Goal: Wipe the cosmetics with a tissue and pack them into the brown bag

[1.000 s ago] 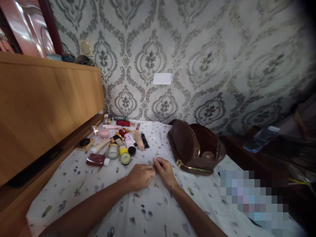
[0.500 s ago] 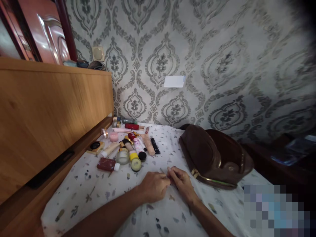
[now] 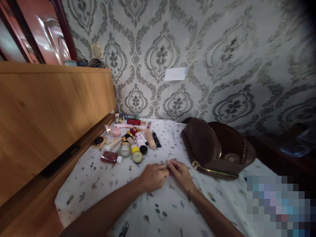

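My left hand is closed with its fingers curled, just above the patterned white sheet. Close against it, my right hand has thumb and fingers drawn together. Whatever lies between the fingertips, if anything, is hidden or too small to name. Beyond the hands lie cosmetics: a yellow-green jar, a glass jar, a dark red bottle with a white cap, a beige tube and a black tube. To the right of my right hand sits an unzipped brown leather bag.
A wooden headboard borders the left side. The patterned wall, with a white card on it, stands behind the sheet. Also among the cosmetics are a pink jar and a red tube. A pixelated patch covers the lower right.
The view has shifted slightly, so the wall and bag sit a little higher in the picture. Both hands keep nearly the same closed pose, side by side.
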{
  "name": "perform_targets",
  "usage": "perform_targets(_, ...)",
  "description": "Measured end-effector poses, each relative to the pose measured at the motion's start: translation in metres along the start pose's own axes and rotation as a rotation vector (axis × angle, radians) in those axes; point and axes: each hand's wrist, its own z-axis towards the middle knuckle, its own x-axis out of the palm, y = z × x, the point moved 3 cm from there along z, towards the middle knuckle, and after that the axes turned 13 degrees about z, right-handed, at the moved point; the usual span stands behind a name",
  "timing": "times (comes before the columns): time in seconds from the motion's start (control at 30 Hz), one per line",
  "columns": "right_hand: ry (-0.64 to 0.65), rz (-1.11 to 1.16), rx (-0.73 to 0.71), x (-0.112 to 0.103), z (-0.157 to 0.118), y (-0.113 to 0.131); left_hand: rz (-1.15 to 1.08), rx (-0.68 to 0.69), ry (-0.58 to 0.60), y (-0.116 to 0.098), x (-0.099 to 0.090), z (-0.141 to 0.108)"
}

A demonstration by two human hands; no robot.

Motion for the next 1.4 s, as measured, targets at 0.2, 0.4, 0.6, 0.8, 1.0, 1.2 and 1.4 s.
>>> perform_targets(0.2,0.013,0.053,0.017,0.007,0.0,-0.005,-0.062,0.062,-0.091,0.0,-0.002,-0.01)
perform_targets(0.4,0.027,0.093,0.05,0.008,-0.003,-0.008,-0.133,0.133,-0.152,-0.005,-0.005,-0.015)
perform_targets(0.6,0.055,0.218,0.158,0.015,0.014,-0.007,-0.304,0.108,-0.322,-0.012,-0.009,-0.017)
perform_targets(0.8,-0.057,0.469,0.112,0.059,0.042,0.005,-0.756,-0.323,-0.414,0.024,-0.035,-0.003)
perform_targets(1.0,0.059,0.399,0.138,0.079,0.032,-0.006,-0.415,-0.849,-0.434,0.175,-0.092,0.029)
perform_targets(1.2,0.098,0.356,0.136,0.076,0.03,-0.009,-0.144,-1.236,-0.368,0.313,-0.09,0.039)
perform_targets(1.4,0.111,0.388,0.198,0.077,0.029,-0.007,0.007,-1.311,-0.208,0.352,-0.045,0.057)
